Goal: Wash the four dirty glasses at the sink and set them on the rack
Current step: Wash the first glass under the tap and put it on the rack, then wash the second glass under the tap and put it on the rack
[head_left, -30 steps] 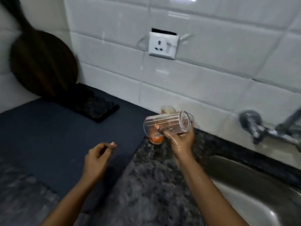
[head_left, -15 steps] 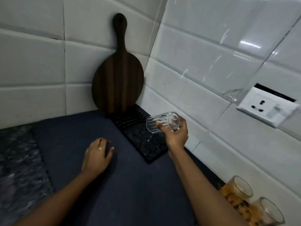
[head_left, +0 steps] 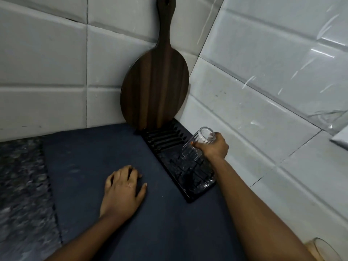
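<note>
My right hand [head_left: 213,147] grips a clear ribbed glass [head_left: 197,146], tilted mouth-down with its base up, just over the black slotted rack [head_left: 163,140]. The glass's rim hovers at or near the rack's middle; I cannot tell if it touches. The rack lies on a dark blue mat [head_left: 131,213] along the right tiled wall. My left hand [head_left: 122,187] rests palm-down on the mat, left of the rack, fingers loosely bent, holding nothing. A dirty glass [head_left: 323,249] with orange residue peeks in at the bottom right corner, partly hidden by my right forearm.
A round dark wooden board [head_left: 156,87] leans upright in the wall corner behind the rack's far end. Speckled granite counter [head_left: 20,185] lies left of the mat. A white wall socket's edge [head_left: 340,138] shows at the right.
My right hand carried the glass from near the sink to the rack and tipped it mouth-down. My left hand settled flat on the mat. The view swung left toward the corner.
</note>
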